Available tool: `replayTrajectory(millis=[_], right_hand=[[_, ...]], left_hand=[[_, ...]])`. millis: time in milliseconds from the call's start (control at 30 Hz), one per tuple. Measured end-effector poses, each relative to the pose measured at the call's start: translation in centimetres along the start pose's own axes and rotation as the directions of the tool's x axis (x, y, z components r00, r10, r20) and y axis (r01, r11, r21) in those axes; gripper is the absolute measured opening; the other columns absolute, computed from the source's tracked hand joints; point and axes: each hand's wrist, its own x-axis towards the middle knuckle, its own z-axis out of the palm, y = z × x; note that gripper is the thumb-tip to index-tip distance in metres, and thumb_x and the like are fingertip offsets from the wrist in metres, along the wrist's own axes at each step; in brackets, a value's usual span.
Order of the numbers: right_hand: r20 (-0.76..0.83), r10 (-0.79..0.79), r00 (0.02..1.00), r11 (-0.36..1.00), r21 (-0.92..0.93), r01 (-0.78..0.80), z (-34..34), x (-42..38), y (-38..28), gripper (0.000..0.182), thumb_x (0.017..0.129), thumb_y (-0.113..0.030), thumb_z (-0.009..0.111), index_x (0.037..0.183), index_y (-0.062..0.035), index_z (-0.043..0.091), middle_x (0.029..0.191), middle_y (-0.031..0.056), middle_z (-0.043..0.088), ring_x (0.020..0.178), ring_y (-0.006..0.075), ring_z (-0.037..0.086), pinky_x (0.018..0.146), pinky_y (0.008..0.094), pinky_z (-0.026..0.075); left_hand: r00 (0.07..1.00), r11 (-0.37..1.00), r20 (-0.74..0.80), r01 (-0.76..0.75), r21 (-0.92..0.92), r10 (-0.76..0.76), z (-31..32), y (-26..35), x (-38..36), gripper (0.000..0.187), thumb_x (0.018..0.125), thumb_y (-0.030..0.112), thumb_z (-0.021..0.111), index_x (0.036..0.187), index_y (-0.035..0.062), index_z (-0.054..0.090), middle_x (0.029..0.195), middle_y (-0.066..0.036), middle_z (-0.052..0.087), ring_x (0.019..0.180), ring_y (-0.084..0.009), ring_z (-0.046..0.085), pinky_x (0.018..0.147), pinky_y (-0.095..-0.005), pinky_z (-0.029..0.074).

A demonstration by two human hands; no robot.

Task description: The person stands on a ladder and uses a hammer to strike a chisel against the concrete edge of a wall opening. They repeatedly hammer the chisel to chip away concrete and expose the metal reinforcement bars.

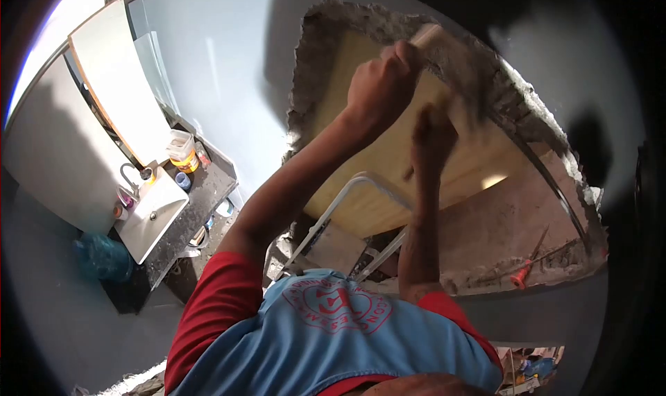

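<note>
The pale wooden board (pixel 388 153) fills the ragged hole broken through the grey wall (pixel 229 63). At the board's upper edge, the left hand (pixel 380 84) is clenched tight round a light wooden block (pixel 433 39). Just below and right of it, the right hand (pixel 431 136) presses on the board, though blur hides how wide its fingers stand. Well left of the board sits a white rectangular sink (pixel 152 216).

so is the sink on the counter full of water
No, the white sink on the dark counter shows a bare basin with its drain visible, while both hands work up at the wall opening.
</note>
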Motion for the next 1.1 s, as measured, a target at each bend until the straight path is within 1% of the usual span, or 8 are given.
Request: replayTrajectory(millis=[233,300,367,433,500,567,800,1100], right_hand=[[0.376,0.503,0.778,0.489,0.618,-0.615,-1.5,-7.4,0.1,0.036,0.1,-0.026,0.053,0.071,-0.0058,0.049,0.057,0.0,0.047,0.053,0.0068,0.048,0.049,0.028,0.04],[0.381,0.477,0.792,0.474,0.647,-0.597,-1.3,-14.2,1.9,0.033,0.1,-0.024,0.055,0.072,-0.009,0.046,0.06,0.0001,0.049,0.055,0.0079,0.048,0.052,0.0279,0.042],[0.418,0.333,0.845,0.832,0.291,-0.472,-1.1,-22.6,3.8,0.019,0.098,-0.018,0.056,0.084,-0.0064,0.056,0.064,0.0014,0.053,0.057,0.0135,0.053,0.055,0.0329,0.045],[0.423,-0.083,0.902,0.992,0.121,0.034,-0.3,-30.2,6.2,0.018,0.091,-0.017,0.064,0.106,-0.007,0.064,0.069,0.0046,0.061,0.063,0.0226,0.062,0.06,0.0375,0.049],[0.725,0.495,0.479,0.37,0.323,-0.871,1.9,-42.1,9.5,0.019,0.074,-0.021,0.074,0.076,-0.0033,0.067,0.068,0.0107,0.065,0.066,0.0257,0.066,0.06,0.0398,0.052],[0.795,0.354,0.492,0.855,-0.063,-0.515,-3.9,-36.5,4.3,0.028,0.071,-0.031,0.074,0.076,-0.0036,0.07,0.07,0.0159,0.066,0.069,0.03,0.068,0.063,0.045,0.053],[0.933,0.353,0.075,0.91,-0.323,-0.259,-2.6,-47.5,6.9,0.042,0.068,-0.045,0.071,0.077,-0.0039,0.073,0.073,0.0188,0.067,0.071,0.0351,0.068,0.065,0.0479,0.054],[0.915,0.338,-0.222,0.854,-0.397,-0.335,-0.5,-56.3,10.8,0.048,0.073,-0.044,0.07,0.094,-0.0013,0.071,0.087,0.0201,0.07,0.082,0.0362,0.069,0.073,0.0488,0.053]], left_hand=[[0.978,0.982,0.092,0.188,-0.021,-0.186,-2.5,-4.6,-2.3,0.023,0.093,0.025,0.058,0.096,0.0022,0.054,0.073,-0.02,0.064,0.067,-0.0413,0.064,0.057,-0.0489,0.051],[0.964,0.968,0.093,0.251,-0.026,-0.248,-4.2,-6.2,-6.4,0.025,0.09,0.026,0.063,0.094,0.0034,0.052,0.072,-0.019,0.063,0.067,-0.0412,0.064,0.056,-0.0496,0.049],[0.949,0.951,0.079,0.307,-0.036,-0.304,-4.4,-9.0,-13.3,0.03,0.087,0.028,0.067,0.094,0.0042,0.05,0.071,-0.02,0.063,0.065,-0.0409,0.063,0.055,-0.0499,0.048],[0.821,0.847,0.22,0.484,0.22,-0.526,-3.6,-12.7,-22.8,0.032,0.085,0.029,0.07,0.096,0.0053,0.051,0.069,-0.02,0.063,0.066,-0.0431,0.062,0.055,-0.0493,0.048],[0.651,0.712,0.291,0.666,0.222,-0.701,-4.2,-14.3,-33.6,0.033,0.086,0.032,0.068,0.088,0.0006,0.058,0.072,-0.026,0.063,0.069,-0.0458,0.062,0.057,-0.0518,0.047],[0.454,0.589,0.38,0.674,0.445,-0.806,-5.3,-17.8,-48.2,0.038,0.084,0.034,0.067,0.084,-0.0039,0.06,0.079,-0.031,0.062,0.077,-0.049,0.062,0.063,-0.053,0.047],[-0.263,-0.009,0.21,0.642,0.767,-0.942,-14.3,-12.8,-76.0,0.052,0.073,0.037,0.072,0.088,-0.0114,0.065,0.076,-0.028,0.065,0.072,-0.0433,0.065,0.067,-0.0503,0.049],[-0.115,0.217,0.416,0.714,0.666,-0.902,-11.1,-16.1,-74.7,0.05,0.072,0.035,0.075,0.088,-0.0117,0.065,0.071,-0.023,0.065,0.07,-0.0388,0.066,0.064,-0.0486,0.05]])
